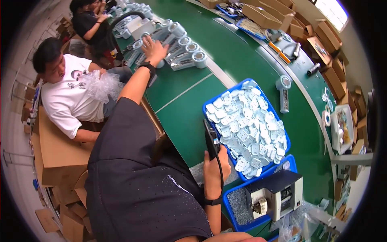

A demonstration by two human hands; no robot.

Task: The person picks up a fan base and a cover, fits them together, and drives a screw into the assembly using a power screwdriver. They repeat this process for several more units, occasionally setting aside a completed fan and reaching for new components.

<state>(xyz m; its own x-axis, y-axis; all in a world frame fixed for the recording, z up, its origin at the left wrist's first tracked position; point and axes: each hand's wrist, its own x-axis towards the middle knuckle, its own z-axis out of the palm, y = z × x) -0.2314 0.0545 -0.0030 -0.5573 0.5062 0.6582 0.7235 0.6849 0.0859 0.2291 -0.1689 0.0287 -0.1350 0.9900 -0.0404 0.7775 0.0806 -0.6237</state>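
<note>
My left hand [154, 51] is stretched out to the far left with its fingers spread. It is over a row of pale-blue device bodies with round heads [192, 47]; whether it touches one, I cannot tell. My right hand [216, 166] is wrapped round a black electric screwdriver [210, 139] with a cord running down past the wrist. The tool is upright beside a blue tray [288, 141] heaped with small pale-blue plastic covers [246, 125]. Nearer me, a dark-topped, beige screw feeder [278, 189] sits in a second blue tray [225, 207] of small grey screws.
One pale-blue device [284, 94] lies apart on the green table [185, 109]. A co-worker in a white shirt [72, 92] sits at left holding clear plastic bags [102, 85]. More people work further back. Cardboard boxes [64, 141] stand at left, others [336, 80] along the right.
</note>
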